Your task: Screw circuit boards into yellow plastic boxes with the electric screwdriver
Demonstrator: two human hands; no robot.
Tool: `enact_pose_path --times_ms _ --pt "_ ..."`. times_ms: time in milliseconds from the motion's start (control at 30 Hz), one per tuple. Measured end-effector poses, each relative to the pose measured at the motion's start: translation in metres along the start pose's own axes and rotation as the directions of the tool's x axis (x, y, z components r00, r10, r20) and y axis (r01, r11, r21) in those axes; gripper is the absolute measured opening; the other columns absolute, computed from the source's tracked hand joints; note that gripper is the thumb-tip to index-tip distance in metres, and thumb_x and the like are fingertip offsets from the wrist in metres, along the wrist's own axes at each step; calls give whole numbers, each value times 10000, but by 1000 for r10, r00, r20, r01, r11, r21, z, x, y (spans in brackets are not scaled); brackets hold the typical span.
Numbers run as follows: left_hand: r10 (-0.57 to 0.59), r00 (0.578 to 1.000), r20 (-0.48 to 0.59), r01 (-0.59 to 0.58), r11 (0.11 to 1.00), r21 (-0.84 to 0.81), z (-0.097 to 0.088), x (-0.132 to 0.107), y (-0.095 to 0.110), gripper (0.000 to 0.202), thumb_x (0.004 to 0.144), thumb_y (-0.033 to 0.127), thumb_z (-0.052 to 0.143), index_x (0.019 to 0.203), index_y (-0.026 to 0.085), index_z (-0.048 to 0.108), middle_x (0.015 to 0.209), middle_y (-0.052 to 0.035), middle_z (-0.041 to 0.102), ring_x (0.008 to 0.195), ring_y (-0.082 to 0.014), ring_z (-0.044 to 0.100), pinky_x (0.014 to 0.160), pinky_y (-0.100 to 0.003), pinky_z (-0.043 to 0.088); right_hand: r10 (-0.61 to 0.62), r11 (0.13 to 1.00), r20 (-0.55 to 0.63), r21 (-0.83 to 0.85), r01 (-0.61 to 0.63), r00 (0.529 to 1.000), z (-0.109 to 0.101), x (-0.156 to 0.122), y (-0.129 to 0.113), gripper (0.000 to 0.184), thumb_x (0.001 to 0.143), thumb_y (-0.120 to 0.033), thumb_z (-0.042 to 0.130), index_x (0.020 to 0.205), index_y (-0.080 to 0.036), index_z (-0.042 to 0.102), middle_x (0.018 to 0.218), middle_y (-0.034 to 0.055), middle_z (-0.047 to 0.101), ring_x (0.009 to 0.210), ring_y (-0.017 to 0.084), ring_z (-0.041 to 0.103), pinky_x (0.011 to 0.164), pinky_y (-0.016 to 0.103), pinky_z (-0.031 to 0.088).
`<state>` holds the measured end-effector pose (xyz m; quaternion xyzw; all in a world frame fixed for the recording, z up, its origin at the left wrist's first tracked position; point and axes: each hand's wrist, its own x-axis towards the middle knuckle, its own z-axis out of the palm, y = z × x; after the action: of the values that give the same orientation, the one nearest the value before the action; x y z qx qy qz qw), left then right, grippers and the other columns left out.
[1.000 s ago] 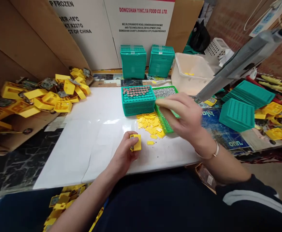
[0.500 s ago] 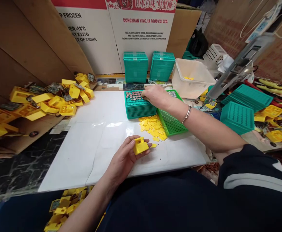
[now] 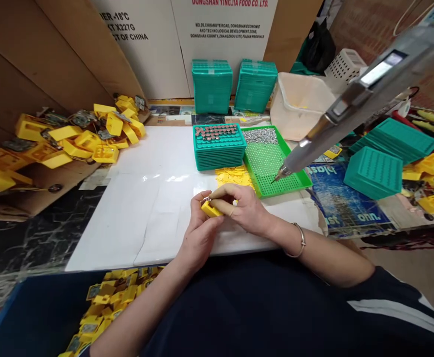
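Observation:
Over the near part of the white work surface, my left hand [image 3: 201,235] is closed around a small yellow plastic housing [image 3: 211,209]. The fingers of my right hand [image 3: 244,208] are pinched at its upper edge, with a small metallic part [image 3: 209,199] between thumb and forefinger, mostly hidden. Just beyond the hands lies a pile of flat yellow plastic pieces [image 3: 234,176]. Behind it, a stack of teal trays [image 3: 219,159] carries rows of small round coppery parts [image 3: 217,130] on top. To its right is a green perforated tray [image 3: 265,161] with many small silvery screws [image 3: 260,135].
An electric screwdriver [image 3: 313,136] hangs over the green tray, tip down. Yellow housings with circuit boards [image 3: 86,144] are heaped at left, and more lie in a blue bin [image 3: 23,307] below. Wrapped teal stacks [image 3: 212,89] and a translucent tub [image 3: 302,106] stand behind.
My right hand has come back from the teal tray to the yellow housing in my left hand. The housing is turned, and the view has tipped downward.

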<state>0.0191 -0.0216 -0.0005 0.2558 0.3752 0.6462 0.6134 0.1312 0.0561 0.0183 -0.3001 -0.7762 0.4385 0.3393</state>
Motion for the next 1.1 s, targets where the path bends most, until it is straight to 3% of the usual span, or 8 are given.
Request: enact_pose_path --times_ms 167,333,500,600,700,900,1000,1100 --pt "-21 1000 19 21 1000 2 1 0 -6 477 762 99 600 1175 275 435 1117 5 593 1064 -146 553 952 -281 391 30 1000 -38 -3 -30 999 -6 1 7 45 813 -190 622 816 -173 663 804 -5 628 756 96 560 724 246 444" --pt "-1 997 72 -5 996 86 -2 0 -7 483 785 105 587 1205 293 440 1162 7 584 1088 -163 550 980 -306 382 115 993 193 -34 -111 974 -22 5 4 32 752 -166 662 769 -175 637 872 -5 542 786 98 522 698 240 424" --pt "-22 998 60 17 997 78 -3 2 -3 438 780 114 600 1172 273 489 1163 3 598 1114 -162 555 999 -313 401 172 985 291 -52 -164 941 -34 14 -5 124 753 -230 680 796 -166 583 794 -26 553 685 84 500 644 235 417" --pt "-91 996 -9 91 996 -6 -2 5 1 260 846 211 576 1097 231 511 1070 -30 644 1032 -195 628 968 -401 461 38 991 152 -130 -19 988 -46 40 -9 95 826 -258 613 831 -163 623 826 5 628 738 110 549 685 258 429" --pt "-144 989 -33 144 990 0 -3 7 3 179 866 262 565 1028 198 523 972 -53 681 914 -217 683 880 -435 518 -103 861 -19 -502 80 994 -57 80 -10 164 881 -204 524 914 -162 679 951 61 671 889 165 571 819 317 408" --pt "-151 988 -10 151 988 25 -7 8 0 204 842 268 600 1020 197 529 984 -56 690 909 -222 695 794 -385 550 60 535 -76 -840 -96 995 -54 135 -4 282 891 -287 514 877 -101 726 947 169 683 883 265 578 763 391 399" --pt "-151 988 -2 151 988 25 -8 8 -1 217 835 273 609 1021 197 528 987 -57 684 913 -223 692 797 -385 550 45 518 -90 -850 -100 995 -51 140 1 235 857 -230 534 858 -101 731 912 164 691 857 256 581 742 386 407" --pt "-135 991 -13 136 991 21 -7 8 0 224 831 272 612 1025 201 526 995 -54 676 923 -221 687 833 -403 540 -10 608 -114 -789 -84 993 -53 135 2 161 804 -209 586 818 -142 731 858 103 704 825 220 582 741 361 415"
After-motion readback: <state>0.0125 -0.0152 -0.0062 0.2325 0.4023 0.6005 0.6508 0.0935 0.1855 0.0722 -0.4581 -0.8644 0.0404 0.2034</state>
